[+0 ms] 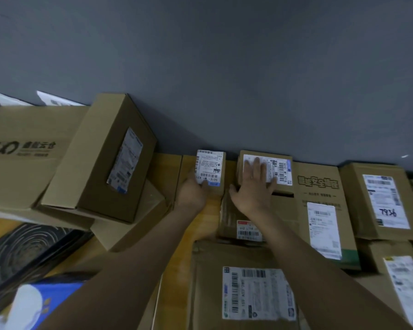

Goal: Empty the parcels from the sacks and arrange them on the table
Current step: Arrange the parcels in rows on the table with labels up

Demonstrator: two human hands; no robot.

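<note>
A small labelled box [210, 171] is held from below by the left hand [193, 192], close to the grey wall [224, 67]. Just to its right, a second small box [265, 171] is pressed under the flat, open right hand [254, 186]. Bigger boxes [320, 210] are stacked beneath.

Two small labelled cardboard parcels [210, 170] [278, 171] side by side against the grey wall, among larger boxes.

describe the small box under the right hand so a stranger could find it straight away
Start at the grey wall and follow the row of parcels along its foot to the middle. There the right hand lies flat on a small cardboard box. Unlike the larger cartons to its right, it is small and a white label covers nearly all its top.
</note>
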